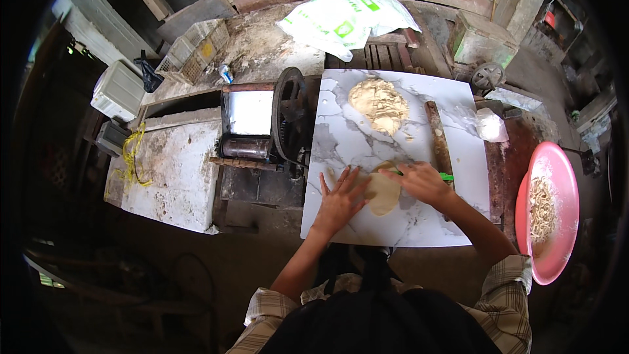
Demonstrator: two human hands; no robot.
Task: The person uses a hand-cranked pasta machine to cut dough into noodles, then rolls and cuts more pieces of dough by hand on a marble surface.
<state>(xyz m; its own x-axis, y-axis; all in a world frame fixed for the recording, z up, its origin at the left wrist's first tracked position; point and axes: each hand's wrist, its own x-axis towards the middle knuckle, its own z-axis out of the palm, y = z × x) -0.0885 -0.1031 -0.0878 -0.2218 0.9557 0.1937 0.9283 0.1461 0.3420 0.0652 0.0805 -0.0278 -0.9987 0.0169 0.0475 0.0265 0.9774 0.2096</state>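
A flattened oval piece of dough (382, 198) lies on the marble-patterned sheet (426, 223). My left hand (342, 198) is flat with its fingers spread, the fingertips at the left edge of the dough. Over the top right of the dough, my right hand (422, 182) is closed around a slim green tool (447, 177). Its green shows on both sides of the fist; most of it is hidden, so I cannot tell its exact kind. Farther back on the sheet rests a large crumbly dough mound (379, 105). A floury wooden rolling pin (438, 134) lies lengthwise to its right.
Left of the sheet stands a roller machine (249, 147) with a large wheel. A pink basin (553, 249) holding noodle-like strips is at the right. White-and-green sacks (354, 19) lie at the back, a plastic crate (190, 52) back left. A small white bag (490, 124) sits by the sheet's right edge.
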